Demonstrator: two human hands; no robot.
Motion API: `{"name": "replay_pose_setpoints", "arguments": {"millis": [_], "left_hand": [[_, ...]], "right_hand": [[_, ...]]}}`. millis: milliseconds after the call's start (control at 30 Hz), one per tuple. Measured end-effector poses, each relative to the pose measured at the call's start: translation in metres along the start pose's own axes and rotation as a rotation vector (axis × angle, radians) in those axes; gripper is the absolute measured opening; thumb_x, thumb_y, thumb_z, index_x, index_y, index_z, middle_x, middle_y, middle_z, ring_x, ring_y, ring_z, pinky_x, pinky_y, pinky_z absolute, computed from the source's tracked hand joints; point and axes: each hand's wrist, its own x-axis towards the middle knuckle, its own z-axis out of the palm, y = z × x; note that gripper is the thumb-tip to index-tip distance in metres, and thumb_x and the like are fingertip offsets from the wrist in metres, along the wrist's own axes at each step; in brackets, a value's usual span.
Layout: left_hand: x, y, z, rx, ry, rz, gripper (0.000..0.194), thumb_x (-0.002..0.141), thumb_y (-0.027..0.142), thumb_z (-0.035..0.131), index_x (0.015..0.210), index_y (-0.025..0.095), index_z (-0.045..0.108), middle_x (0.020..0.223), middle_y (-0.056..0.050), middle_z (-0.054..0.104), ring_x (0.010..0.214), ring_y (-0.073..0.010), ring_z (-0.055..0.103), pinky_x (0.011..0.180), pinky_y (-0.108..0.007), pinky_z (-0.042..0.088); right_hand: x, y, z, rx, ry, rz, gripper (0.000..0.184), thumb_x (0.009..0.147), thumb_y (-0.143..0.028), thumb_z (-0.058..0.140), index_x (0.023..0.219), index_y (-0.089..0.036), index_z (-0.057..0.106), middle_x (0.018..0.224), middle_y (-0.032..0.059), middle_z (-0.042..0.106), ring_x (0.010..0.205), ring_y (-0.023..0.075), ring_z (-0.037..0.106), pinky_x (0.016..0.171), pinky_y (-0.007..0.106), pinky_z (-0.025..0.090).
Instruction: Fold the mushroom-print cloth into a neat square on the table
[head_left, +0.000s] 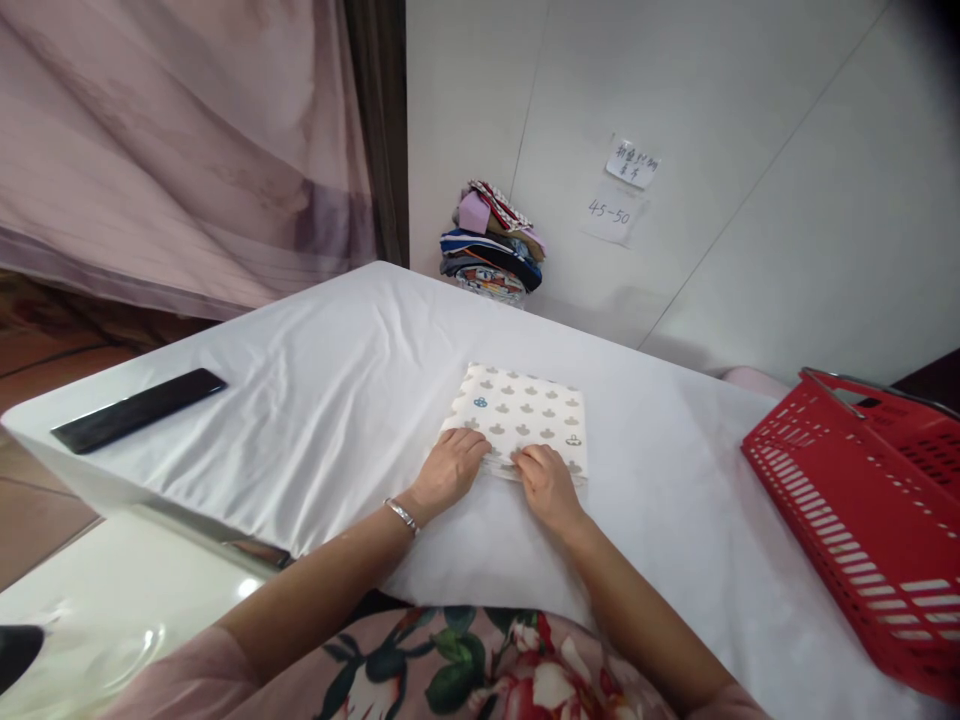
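A folded white cloth [536, 405] with a print of small grey shapes, plus a blue one, lies flat on the white-covered table [315, 430]. At its near left edge, my left hand [452, 465] has its fingers curled and closed on the fabric. My right hand [549, 485] pinches the same near edge, a short way to the right. Several layers show along that edge. The fingertips of both hands are partly hidden against the cloth. A silver bracelet [402, 515] circles my left wrist.
On the right stands a red plastic basket [847, 500] with slotted sides. A black phone-like slab [142, 408] lies at the left. Beyond the table's far edge, a stack of folded clothes [491, 250] rests against the wall [720, 200]. Handwritten paper notes [615, 212] hang there.
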Motion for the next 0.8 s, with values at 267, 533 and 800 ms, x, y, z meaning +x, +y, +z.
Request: {"name": "replay_pose_setpoints", "arguments": {"millis": [267, 533, 800], "left_hand": [[0.007, 0.004, 0.003, 0.006, -0.066, 0.036, 0.024, 0.090, 0.017, 0.038, 0.090, 0.020, 0.062, 0.089, -0.005, 0.060, 0.087, -0.0188, 0.051, 0.080, -0.034, 0.037], [0.002, 0.004, 0.001, 0.009, -0.033, 0.044, 0.022, 0.089, 0.016, 0.041, 0.093, 0.019, 0.063, 0.088, -0.005, 0.060, 0.084, -0.0178, 0.051, 0.077, -0.032, 0.038], [-0.017, -0.017, -0.014, 0.026, -0.009, 0.016, 0.021, 0.090, 0.025, 0.043, 0.099, 0.020, 0.061, 0.094, -0.006, 0.060, 0.089, -0.0190, 0.051, 0.079, -0.033, 0.040]], "right_hand": [[0.001, 0.001, -0.001, -0.006, -0.013, -0.013, 0.025, 0.090, -0.017, 0.041, 0.104, -0.019, 0.062, 0.087, 0.0060, 0.058, 0.081, 0.0192, 0.049, 0.073, 0.032, 0.039], [-0.001, 0.001, 0.000, -0.001, -0.032, -0.014, 0.026, 0.090, -0.015, 0.041, 0.104, -0.018, 0.062, 0.088, 0.0063, 0.057, 0.082, 0.0186, 0.048, 0.073, 0.032, 0.039], [-0.002, -0.002, -0.005, 0.013, -0.061, 0.008, 0.024, 0.089, -0.019, 0.044, 0.105, -0.021, 0.062, 0.092, 0.0063, 0.057, 0.084, 0.0190, 0.048, 0.075, 0.032, 0.039]]}}
